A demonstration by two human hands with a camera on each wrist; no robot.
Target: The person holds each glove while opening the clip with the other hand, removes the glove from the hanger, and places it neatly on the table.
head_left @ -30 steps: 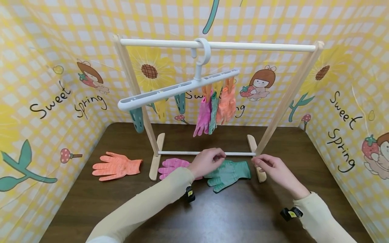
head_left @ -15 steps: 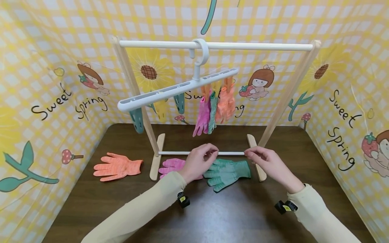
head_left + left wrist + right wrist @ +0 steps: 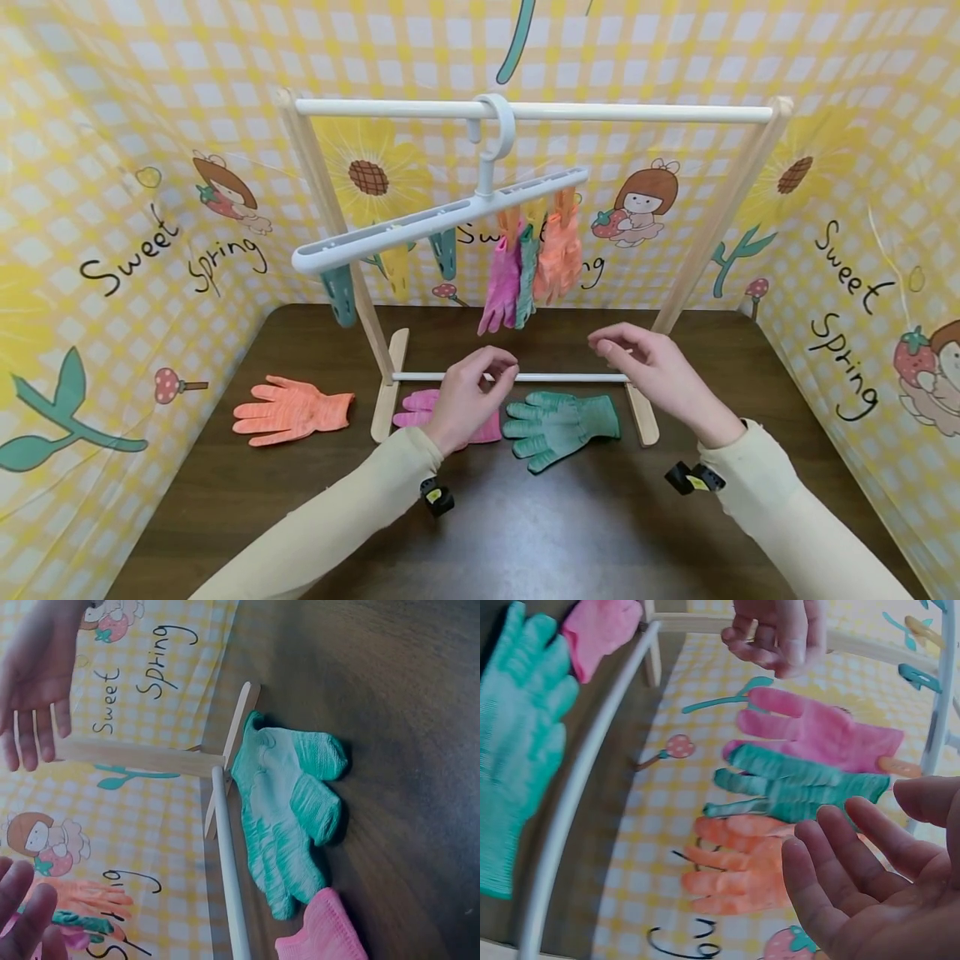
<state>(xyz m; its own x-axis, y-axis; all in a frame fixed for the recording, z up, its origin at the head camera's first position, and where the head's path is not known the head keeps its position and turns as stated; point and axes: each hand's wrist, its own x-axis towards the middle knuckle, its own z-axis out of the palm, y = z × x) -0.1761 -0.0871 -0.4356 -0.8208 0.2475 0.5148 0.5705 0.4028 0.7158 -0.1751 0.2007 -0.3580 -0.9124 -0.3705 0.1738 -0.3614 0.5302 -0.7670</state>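
Note:
My left hand [image 3: 467, 398], fingers loosely bent and holding nothing, is over the pink glove [image 3: 415, 408] lying on the table, partly hiding it. Farther right, my right hand [image 3: 663, 377] is raised in front of the rack's right post, its fingers relaxed and empty. A green glove [image 3: 558, 427] lies flat between and below the two hands. Above them hangs a grey clip hanger [image 3: 420, 227]. From its right half hang a pink glove [image 3: 501, 287], a green glove [image 3: 817, 787] and orange gloves [image 3: 559, 258]. In the right wrist view, my right palm faces these hanging gloves.
An orange glove [image 3: 292, 411] lies at the left of the table [image 3: 525, 533]. The wooden rack has a white top bar [image 3: 637, 114] and a low crossbar [image 3: 570, 377]. Teal [image 3: 339, 296] and yellow clips [image 3: 395, 271] hang without gloves on the hanger's left half. Patterned cloth surrounds the table.
My left hand has shifted left, uncovering more of the green glove on the table. My right hand has risen and moved slightly left. The gloves and hanger stay about where they were.

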